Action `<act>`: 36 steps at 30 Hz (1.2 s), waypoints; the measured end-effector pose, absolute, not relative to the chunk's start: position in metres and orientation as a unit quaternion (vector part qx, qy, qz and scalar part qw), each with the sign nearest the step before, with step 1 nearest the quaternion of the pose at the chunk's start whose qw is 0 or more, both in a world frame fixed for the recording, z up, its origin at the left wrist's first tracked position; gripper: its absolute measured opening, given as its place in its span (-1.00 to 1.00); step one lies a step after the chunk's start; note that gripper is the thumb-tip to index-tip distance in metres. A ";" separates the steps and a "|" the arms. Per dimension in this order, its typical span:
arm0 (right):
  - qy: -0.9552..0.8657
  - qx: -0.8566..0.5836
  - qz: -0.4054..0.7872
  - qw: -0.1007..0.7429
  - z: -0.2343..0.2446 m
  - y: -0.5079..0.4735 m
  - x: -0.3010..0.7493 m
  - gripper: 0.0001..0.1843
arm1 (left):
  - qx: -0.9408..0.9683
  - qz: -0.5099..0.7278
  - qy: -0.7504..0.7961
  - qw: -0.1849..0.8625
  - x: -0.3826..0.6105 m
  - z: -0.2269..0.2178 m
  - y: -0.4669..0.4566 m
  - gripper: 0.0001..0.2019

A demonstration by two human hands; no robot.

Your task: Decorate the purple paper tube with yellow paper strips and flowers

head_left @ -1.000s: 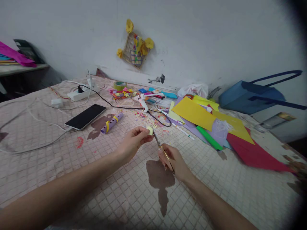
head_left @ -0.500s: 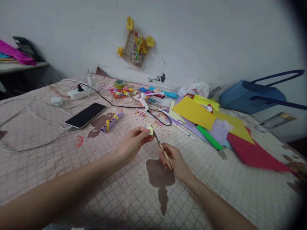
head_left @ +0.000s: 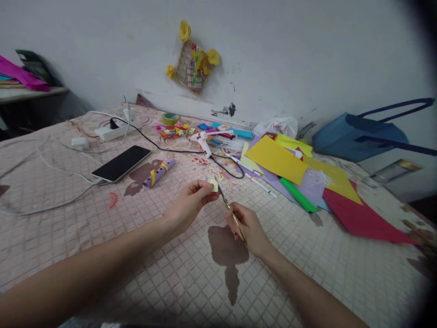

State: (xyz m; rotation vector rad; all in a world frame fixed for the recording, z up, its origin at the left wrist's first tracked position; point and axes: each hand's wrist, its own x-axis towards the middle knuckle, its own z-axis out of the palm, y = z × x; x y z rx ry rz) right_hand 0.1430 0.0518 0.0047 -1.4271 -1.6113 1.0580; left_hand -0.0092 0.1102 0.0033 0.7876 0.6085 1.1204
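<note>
Left hand (head_left: 193, 206): thumb and fingers pinch closed on a small pale yellow paper piece (head_left: 214, 185).
Right hand (head_left: 246, 223): fingers curl firmly around slim gold-coloured scissors (head_left: 231, 212); how far the blades are open cannot be told.
Paper piece: held in the air above a tile-patterned table cover (head_left: 191, 282), just beside the scissor tips.
Counted nearby: one black smartphone (head_left: 121, 164), one purple paper tube (head_left: 159, 173) with two yellow bands, one white hot glue gun (head_left: 204, 142), one green tape roll (head_left: 171, 119), one white power strip (head_left: 118, 130).
Around: coloured paper scraps (head_left: 201, 160) lie scattered beyond the hands; overlapping yellow, red and lilac paper sheets (head_left: 276, 159) spread to the right, with a blue tote bag (head_left: 358, 139) beyond them.
Cables: a black cable (head_left: 177, 151) crosses the table behind the hands.
</note>
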 end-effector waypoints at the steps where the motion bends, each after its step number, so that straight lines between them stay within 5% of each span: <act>1: -0.627 -0.554 0.409 0.364 0.005 0.052 0.143 -0.67 | 0.358 0.509 0.276 0.732 -0.009 0.003 0.110 -0.90; 14: -0.480 -0.508 0.557 0.448 0.006 0.055 0.147 -0.59 | 0.433 0.458 0.294 0.719 -0.011 0.003 0.110 -0.86; 24: -0.361 -0.380 0.728 0.442 0.006 0.064 0.159 -0.74 | 0.773 0.412 0.226 0.426 -0.016 0.013 0.102 -0.90; 36: -0.336 -0.377 0.744 0.438 -0.001 0.064 0.158 -0.82 | 0.758 0.389 0.243 0.463 -0.015 0.011 0.101 -0.88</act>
